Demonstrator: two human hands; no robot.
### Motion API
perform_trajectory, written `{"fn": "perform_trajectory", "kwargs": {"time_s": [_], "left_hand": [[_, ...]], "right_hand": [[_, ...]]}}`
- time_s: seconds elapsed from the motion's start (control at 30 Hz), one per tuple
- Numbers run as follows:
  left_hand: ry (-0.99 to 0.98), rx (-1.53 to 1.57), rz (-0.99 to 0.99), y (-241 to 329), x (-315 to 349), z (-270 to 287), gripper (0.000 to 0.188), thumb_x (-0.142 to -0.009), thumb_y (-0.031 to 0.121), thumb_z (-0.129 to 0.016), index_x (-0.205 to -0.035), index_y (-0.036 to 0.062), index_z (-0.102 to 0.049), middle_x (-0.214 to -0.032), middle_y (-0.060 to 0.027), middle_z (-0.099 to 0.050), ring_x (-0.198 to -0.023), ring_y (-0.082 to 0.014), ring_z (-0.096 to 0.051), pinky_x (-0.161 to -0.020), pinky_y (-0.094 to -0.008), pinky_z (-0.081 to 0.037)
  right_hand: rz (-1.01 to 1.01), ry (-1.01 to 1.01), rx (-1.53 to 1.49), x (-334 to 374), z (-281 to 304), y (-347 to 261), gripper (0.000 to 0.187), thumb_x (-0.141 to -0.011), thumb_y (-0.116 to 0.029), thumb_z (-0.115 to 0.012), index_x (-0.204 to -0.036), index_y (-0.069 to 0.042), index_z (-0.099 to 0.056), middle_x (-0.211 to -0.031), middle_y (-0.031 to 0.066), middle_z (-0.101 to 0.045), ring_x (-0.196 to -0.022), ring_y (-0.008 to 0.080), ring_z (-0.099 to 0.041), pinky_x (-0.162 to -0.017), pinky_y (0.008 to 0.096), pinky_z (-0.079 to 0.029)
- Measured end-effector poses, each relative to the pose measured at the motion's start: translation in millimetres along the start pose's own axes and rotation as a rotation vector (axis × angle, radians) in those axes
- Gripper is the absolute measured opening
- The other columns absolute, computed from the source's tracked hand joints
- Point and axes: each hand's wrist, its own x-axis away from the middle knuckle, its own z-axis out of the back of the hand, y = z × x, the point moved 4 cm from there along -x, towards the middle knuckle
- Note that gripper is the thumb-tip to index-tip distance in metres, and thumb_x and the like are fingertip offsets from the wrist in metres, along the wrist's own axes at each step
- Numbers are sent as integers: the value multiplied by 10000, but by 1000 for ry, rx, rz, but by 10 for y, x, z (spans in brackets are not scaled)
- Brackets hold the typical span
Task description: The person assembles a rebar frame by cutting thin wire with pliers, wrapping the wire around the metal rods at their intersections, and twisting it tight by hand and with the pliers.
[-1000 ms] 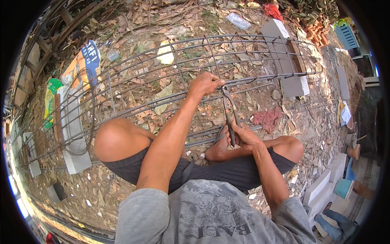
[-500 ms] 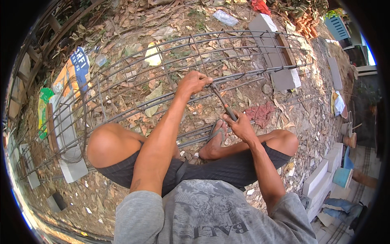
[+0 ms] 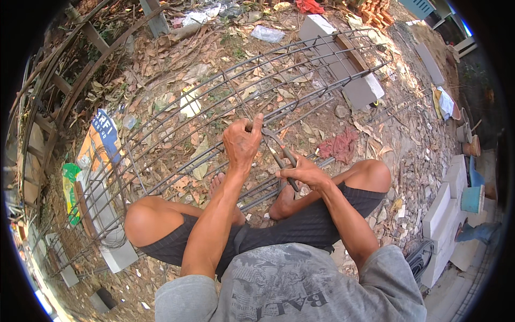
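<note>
A long cage of steel reinforcing bars [image 3: 214, 86] stretches across the ground in front of my crossed legs. My right hand [image 3: 307, 172] is closed round the dark handles of a pair of pincers [image 3: 277, 151], which are spread apart. The pincers' jaws lie at the near bars, right beside the fingers of my left hand. My left hand [image 3: 241, 144] is closed against these bars, thumb pointing up; what its fingers pinch is hidden behind the hand.
Pale blocks [image 3: 365, 92] with a timber strip [image 3: 351, 53] support the cage's far right end; another block [image 3: 120, 256] stands at the left, beside a coil of wire [image 3: 113, 236]. A red rag [image 3: 339, 145] lies among leaves and rubble. Stacked blocks [image 3: 440, 212] and a teal bucket [image 3: 472, 199] stand at right.
My left hand has turned upright and come nearer to me along the bars. The pincers' handles, together before, are now apart. My view has shifted, so the scene sits differently.
</note>
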Motion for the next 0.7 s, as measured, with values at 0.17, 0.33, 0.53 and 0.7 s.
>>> {"fn": "perform_trajectory", "kwargs": {"time_s": [0.17,0.33,0.53,0.7], "left_hand": [[-85,257,125,-158,605,-252,396,-951,352,-659,-806,-17,-656,-639,-172,-624,-567,-266,-610,-577,-434,-452],[-272,-76,34,23,403,-42,384,-965,338,-604,-805,-6,-665,-680,-214,-651,-651,-388,-646,-625,-484,-468],[-375,-324,20,156,140,196,298,-889,359,-667,-959,94,-785,-754,-220,-685,-752,-429,-667,-696,-496,-503],[-420,-298,-45,416,185,-202,289,-890,319,-657,-833,49,-745,-717,-223,-679,-765,-422,-683,-709,-510,-524]], "right_hand": [[-151,-139,-513,-118,-54,266,448,-963,-459,-637,-1235,-120,-529,-841,50,-675,-563,71,-579,-479,209,-453],[-173,-321,-748,-163,-42,341,408,-1013,-400,-575,-1331,-153,-502,-904,95,-707,-496,50,-540,-434,187,-414],[-89,-83,-328,-53,-202,155,565,-1020,-185,-550,-1537,-229,-327,-1167,163,-636,-745,193,-701,-631,299,-610],[-156,-276,-728,29,-254,275,647,-1005,-106,-533,-1555,-263,-231,-1220,184,-588,-889,291,-710,-740,429,-633]]}}
